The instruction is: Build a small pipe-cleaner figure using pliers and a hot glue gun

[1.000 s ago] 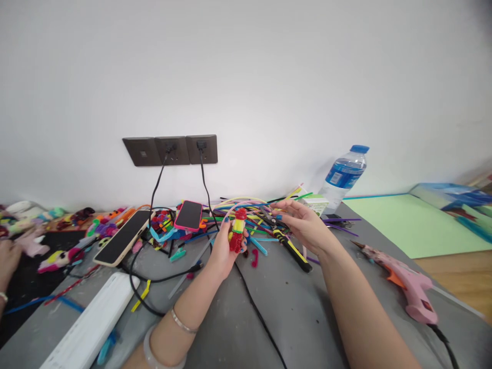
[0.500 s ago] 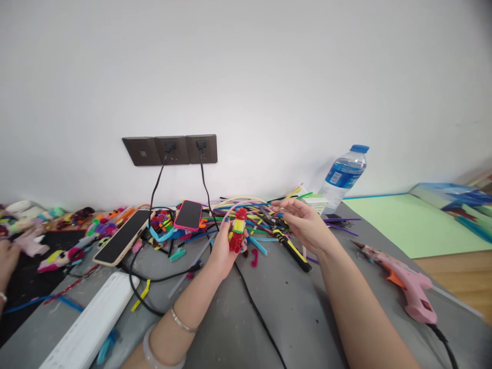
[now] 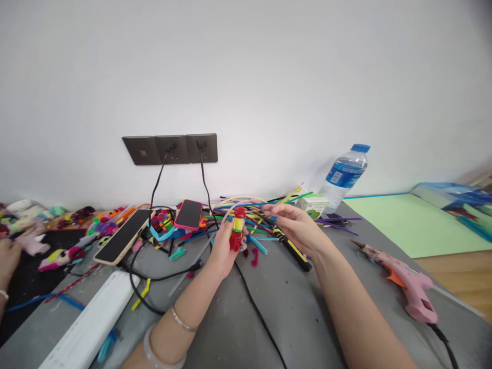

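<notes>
My left hand (image 3: 223, 247) is closed around a small red and yellow pipe-cleaner figure (image 3: 238, 228), held upright above the grey table, with a green band round its middle. To the right of the figure, my right hand (image 3: 294, 224) hovers apart from it, thumb and fingertips drawn together in a pinch. What lies between those fingertips, if anything, is too small to make out. Behind both hands spreads a pile of coloured pipe cleaners (image 3: 246, 201). Black-and-yellow handled pliers (image 3: 294, 249) lie just below my right hand.
A pink glue gun (image 3: 407, 287) rests at right, near a tilted water bottle (image 3: 346, 174) and light green sheets (image 3: 400, 220). Two phones, one beige-cased (image 3: 125, 238) and one pink-cased (image 3: 188, 214), a white power strip (image 3: 92, 323) and black cables lie left. Another person's hand (image 3: 8, 261) is far left.
My right hand has shifted left, closer to the figure, and its fingers have drawn in more. The figure has turned slightly in my left hand, which stays in place.
</notes>
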`<state>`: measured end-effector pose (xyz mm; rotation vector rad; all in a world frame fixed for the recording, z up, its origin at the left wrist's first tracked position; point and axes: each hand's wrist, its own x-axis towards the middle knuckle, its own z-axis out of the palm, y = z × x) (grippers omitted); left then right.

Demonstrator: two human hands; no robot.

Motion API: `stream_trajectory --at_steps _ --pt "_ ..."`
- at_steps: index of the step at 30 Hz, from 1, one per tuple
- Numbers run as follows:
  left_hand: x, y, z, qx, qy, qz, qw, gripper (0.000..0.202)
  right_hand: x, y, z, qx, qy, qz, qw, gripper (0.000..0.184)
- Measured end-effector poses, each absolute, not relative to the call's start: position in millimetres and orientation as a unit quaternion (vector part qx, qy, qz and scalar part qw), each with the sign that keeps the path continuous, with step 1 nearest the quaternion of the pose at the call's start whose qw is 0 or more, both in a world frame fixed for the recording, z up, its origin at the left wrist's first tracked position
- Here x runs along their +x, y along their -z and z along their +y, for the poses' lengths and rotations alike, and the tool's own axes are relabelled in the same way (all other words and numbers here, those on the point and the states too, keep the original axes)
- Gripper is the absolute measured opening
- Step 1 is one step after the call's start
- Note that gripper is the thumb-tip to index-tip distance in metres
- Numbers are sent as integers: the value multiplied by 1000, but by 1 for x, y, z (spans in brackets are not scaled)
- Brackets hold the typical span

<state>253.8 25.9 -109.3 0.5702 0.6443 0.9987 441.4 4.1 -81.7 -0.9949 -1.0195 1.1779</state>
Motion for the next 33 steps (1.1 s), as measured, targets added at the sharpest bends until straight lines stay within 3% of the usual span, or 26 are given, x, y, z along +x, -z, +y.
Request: stream_trajectory --at_steps 10,16,23,33 --pt "256 105 24 280 -504 305 758 53 435 82 1 -363 -576 -427 595 22" --pt "260 112 24 320 -520 323 723 37 421 86 5 -330 -613 -356 624 21" --pt "258 118 24 458 -542 349 612 22 401 92 8 -304 -637 -269 656 17" --pt "255 123 27 527 -534 362 553 21 388 93 3 -332 -608 -305 653 12"
